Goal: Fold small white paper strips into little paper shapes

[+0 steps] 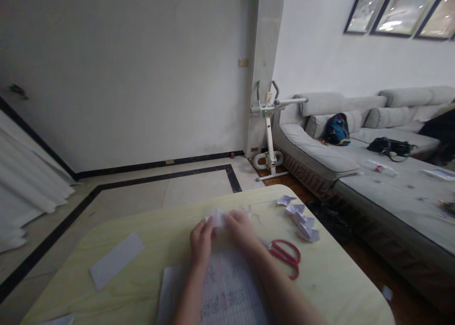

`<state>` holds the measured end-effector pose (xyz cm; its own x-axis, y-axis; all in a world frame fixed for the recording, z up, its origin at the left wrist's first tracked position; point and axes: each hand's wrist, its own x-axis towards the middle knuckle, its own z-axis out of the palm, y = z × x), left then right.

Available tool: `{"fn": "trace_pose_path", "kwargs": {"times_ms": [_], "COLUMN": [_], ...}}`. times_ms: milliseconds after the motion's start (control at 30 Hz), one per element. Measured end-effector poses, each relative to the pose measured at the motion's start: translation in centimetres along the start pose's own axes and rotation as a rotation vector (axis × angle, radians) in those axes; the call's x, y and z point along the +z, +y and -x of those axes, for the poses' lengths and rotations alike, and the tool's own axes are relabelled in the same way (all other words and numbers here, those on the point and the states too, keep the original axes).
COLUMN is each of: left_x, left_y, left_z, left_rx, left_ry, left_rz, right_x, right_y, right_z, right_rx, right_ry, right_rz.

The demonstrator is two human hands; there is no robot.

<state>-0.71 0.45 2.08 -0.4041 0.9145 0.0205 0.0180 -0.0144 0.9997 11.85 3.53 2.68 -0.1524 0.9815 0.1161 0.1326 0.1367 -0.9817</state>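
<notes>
Both of my hands meet over the middle of a pale yellow table [149, 220]. My left hand [201, 240] and my right hand [242, 228] pinch a small folded piece of white paper [217, 217] between their fingertips. Beneath my forearms lies a sheet of lined paper [227, 292]. Red-handled scissors [286, 254] lie just right of my right wrist. Several small folded white paper pieces [302, 218] sit in a row near the table's right edge.
A white paper strip [115, 260] lies on the table's left side. Beyond the table are a tiled floor, a white exercise machine [268, 135] and a grey sofa [355, 163] with a blue backpack [337, 129] and black bag on it.
</notes>
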Motion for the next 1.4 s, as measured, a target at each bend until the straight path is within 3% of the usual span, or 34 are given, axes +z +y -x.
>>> {"fn": "trace_pose_path", "kwargs": {"times_ms": [333,567,800,967,1100,1267,1400], "left_x": [0.3,0.3,0.3,0.3,0.7,1.0,1.0], "left_y": [-0.8,-1.1,-1.4,-0.9,-0.9,-0.9,-0.8], "left_z": [-0.6,-0.5,-0.8,-0.3,0.0,0.3,0.4], "left_rx": [-0.181,-0.177,-0.064,0.111,0.285,0.322,0.238], "left_ry": [0.001,-0.057,0.071,-0.103,-0.113,-0.170,-0.197], "left_rz": [0.228,0.247,0.284,0.064,-0.077,-0.147,-0.090], "right_x": [-0.2,-0.2,-0.3,-0.3,-0.2,-0.2,-0.2], "right_y": [0.0,-0.3,-0.1,-0.2,-0.2,-0.2,-0.5], "right_z": [0.0,0.0,-0.3,-0.3,-0.2,-0.3,-0.1], "right_rx": [0.042,0.099,0.128,0.029,-0.012,-0.023,-0.007], "right_ry": [0.002,0.036,0.150,0.128,0.097,0.079,0.064], "right_rz": [-0.094,-0.206,-0.323,-0.200,-0.142,-0.189,-0.185]}}
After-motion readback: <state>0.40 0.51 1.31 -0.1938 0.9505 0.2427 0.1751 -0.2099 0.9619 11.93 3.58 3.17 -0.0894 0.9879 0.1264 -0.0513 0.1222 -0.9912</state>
